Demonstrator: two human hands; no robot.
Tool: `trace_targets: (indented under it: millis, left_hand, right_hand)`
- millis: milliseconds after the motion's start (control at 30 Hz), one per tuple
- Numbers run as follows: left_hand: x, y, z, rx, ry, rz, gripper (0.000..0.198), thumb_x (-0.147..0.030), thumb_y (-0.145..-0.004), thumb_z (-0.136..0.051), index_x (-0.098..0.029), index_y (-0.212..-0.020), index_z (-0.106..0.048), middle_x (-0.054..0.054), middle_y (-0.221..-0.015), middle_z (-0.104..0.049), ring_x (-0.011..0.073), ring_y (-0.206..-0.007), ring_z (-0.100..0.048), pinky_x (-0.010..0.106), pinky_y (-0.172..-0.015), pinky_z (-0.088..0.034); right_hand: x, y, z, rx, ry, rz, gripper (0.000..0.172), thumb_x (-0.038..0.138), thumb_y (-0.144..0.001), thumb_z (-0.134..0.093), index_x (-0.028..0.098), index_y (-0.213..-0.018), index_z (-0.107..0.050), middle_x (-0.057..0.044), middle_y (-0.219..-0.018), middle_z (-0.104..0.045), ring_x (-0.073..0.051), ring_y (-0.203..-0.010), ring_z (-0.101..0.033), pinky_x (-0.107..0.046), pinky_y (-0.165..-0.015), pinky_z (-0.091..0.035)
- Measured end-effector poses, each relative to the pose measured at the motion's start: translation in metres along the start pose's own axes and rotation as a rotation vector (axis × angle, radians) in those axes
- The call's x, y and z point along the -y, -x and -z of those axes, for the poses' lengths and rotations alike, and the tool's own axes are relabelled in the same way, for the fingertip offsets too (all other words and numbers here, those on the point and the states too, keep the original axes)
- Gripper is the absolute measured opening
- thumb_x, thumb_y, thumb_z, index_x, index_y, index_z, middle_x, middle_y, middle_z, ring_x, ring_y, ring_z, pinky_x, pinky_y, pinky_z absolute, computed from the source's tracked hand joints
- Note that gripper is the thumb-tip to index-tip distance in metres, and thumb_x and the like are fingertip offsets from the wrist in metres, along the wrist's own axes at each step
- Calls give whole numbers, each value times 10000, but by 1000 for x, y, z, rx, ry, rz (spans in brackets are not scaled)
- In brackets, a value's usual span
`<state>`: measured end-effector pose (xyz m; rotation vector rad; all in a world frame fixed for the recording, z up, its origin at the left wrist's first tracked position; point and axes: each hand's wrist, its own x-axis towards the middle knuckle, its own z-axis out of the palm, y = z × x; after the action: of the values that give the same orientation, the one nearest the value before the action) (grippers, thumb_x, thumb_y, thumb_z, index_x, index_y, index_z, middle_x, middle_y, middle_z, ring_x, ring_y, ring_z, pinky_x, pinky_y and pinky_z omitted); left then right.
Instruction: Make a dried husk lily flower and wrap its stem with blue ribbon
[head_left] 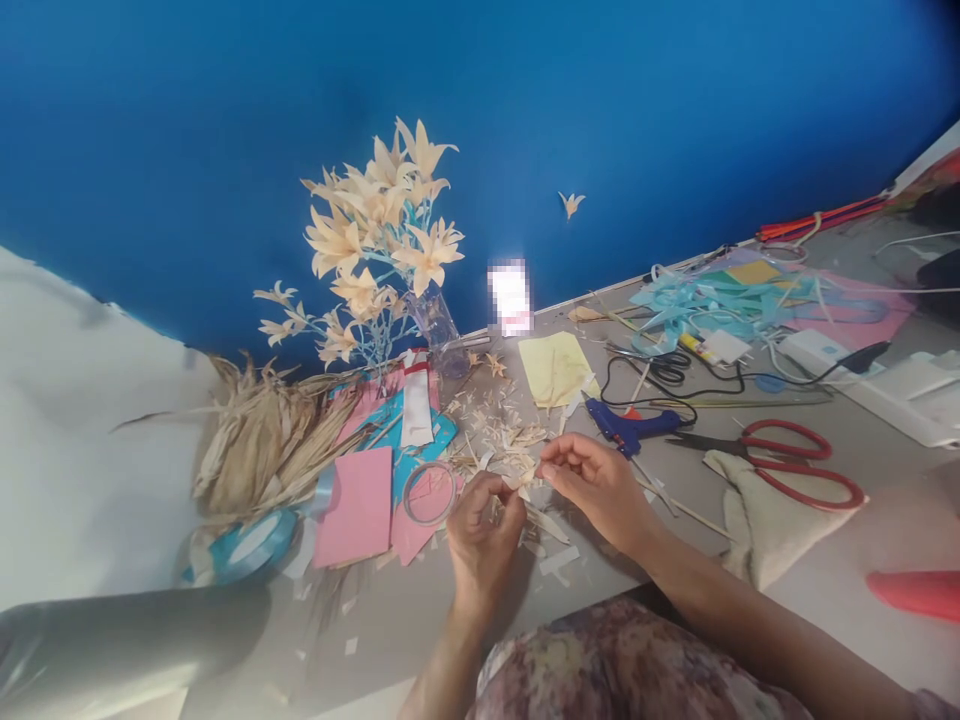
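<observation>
My left hand [484, 530] and my right hand [596, 480] meet over the floor, both pinching one small pale husk piece [525, 478] between their fingertips. Under them lies a scatter of pale husk trimmings [502, 430]. Behind stands a clear bottle [439, 330] that holds a bunch of cream husk flowers [382, 225] on light blue stems.
A blue glue gun [630, 425] and red-handled scissors [795, 460] lie to the right. Dried husks [262, 440], pink paper [356, 505], a tape ring [430, 492] and a blue tape roll [251, 540] are to the left. Yellow paper [555, 368] and blue ribbon [705, 305] lie behind.
</observation>
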<state>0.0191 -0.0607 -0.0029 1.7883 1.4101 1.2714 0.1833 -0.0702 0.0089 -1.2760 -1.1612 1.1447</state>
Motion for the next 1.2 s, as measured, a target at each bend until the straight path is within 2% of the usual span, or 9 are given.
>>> trace_targets:
  millis: [200,500,600,700,800,867,1000,1200]
  left_hand:
    - [0,2,2,19,25,-70,126,-128,-825,-614,-199,-726,-640,-4,-730,-671,149,-693,-622,257,-674,-468]
    - [0,6,6,70,79,-111,101,-221,-880,-644,-205,-802,-707,41,-802,-727,187,-761,-667,309,-718,-515]
    - [3,6,5,66,218,-27,55,-234,-831,-706,-208,-788,-729,48,-811,-737,198,-794,-678,319,-744,-533]
    - [7,7,2,98,390,170,40,-241,-779,-766,-204,-791,-755,56,-823,-760,199,-805,-696,319,-764,-546]
    - [10,8,0,143,537,365,108,-267,-740,-806,-185,-789,-757,44,-731,-751,176,-683,-690,293,-683,-550]
    - [9,8,-1,154,634,434,146,-270,-709,-832,-179,-778,-742,23,-686,-735,159,-621,-678,272,-633,-544]
    - [6,5,-2,149,722,490,165,-249,-683,-848,-182,-772,-726,-10,-644,-709,130,-566,-648,243,-590,-526]
    - [0,0,-1,187,599,455,146,-295,-698,-823,-168,-750,-774,26,-685,-726,137,-573,-623,272,-601,-537]
  right_hand:
    - [4,3,-3,38,15,37,192,327,-866,-651,178,-986,-664,-33,-866,-674,-178,-818,-620,-271,-711,-483]
    - [5,5,-8,-3,51,26,159,260,-821,-630,186,-957,-661,-19,-823,-667,-168,-778,-630,-251,-653,-486]
    - [7,6,-8,-3,61,31,151,257,-812,-633,189,-945,-659,-16,-801,-666,-165,-751,-626,-247,-625,-478]
    - [10,7,-8,0,50,33,140,244,-798,-630,190,-925,-654,-12,-781,-667,-159,-723,-623,-244,-611,-480]
    - [12,7,-9,12,14,43,138,213,-773,-620,191,-907,-646,-5,-767,-665,-151,-704,-620,-241,-614,-493]
    - [13,7,-9,21,-11,54,130,205,-769,-617,191,-895,-644,-3,-768,-661,-148,-706,-622,-241,-630,-504]
    - [14,6,-8,27,-17,53,117,223,-783,-637,196,-896,-644,-4,-774,-663,-149,-706,-628,-241,-631,-505]
    - [14,4,-8,14,25,58,98,242,-785,-640,200,-873,-644,2,-752,-645,-140,-653,-595,-232,-574,-471]
